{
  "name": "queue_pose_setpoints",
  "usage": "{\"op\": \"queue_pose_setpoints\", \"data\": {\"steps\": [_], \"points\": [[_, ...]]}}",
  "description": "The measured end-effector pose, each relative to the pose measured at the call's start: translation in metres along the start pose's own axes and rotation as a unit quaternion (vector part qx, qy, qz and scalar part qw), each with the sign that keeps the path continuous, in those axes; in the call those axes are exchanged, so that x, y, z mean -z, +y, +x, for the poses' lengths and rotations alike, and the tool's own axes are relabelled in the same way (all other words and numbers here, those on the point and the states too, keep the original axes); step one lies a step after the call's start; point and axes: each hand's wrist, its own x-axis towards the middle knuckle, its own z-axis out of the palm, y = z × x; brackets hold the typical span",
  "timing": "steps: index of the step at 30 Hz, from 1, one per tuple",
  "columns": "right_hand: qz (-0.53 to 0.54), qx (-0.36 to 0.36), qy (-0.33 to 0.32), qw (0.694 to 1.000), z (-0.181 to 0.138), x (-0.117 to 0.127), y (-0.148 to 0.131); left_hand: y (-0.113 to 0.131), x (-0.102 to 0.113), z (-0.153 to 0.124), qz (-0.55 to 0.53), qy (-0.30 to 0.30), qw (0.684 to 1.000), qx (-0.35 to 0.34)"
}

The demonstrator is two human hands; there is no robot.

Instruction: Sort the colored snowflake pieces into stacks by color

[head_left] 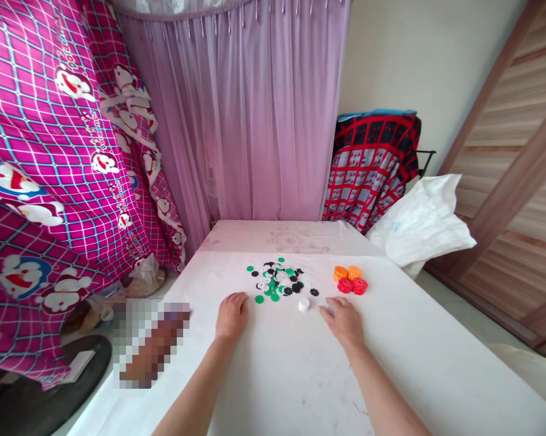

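A loose pile of small round notched discs (282, 280) in green, black, white and clear lies mid-table. Just below the pile's left side, my left hand (231, 315) rests palm down with its fingers loosely bent, thumb slightly apart, and nothing seen in it. My right hand (345, 321) lies to the right of a short white stack of discs (304, 304), open, thumb and fingers apart, not touching it. Beyond the right hand sit orange stacks (348, 273) and red stacks (352, 286) of similar discs, grouped close together.
The white-covered table (273, 375) reaches back toward a purple curtain (263, 121). A blurred brownish patch (154, 348) covers something at the left edge. A white bag (418, 224) stands beyond the right edge, and a pink patterned cloth (73, 151) hangs at left.
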Motion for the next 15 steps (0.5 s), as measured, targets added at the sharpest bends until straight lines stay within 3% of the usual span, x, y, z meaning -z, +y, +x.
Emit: {"op": "queue_pose_setpoints", "data": {"steps": [7,15], "points": [[0.024,0.001,0.029,0.999,-0.001,-0.017,0.009,-0.008,-0.009,0.002,-0.005,0.017,1.0,-0.015],[0.066,-0.006,0.05,0.997,-0.004,-0.02,0.012,0.003,-0.006,0.01,0.001,0.022,1.0,0.008]]}}
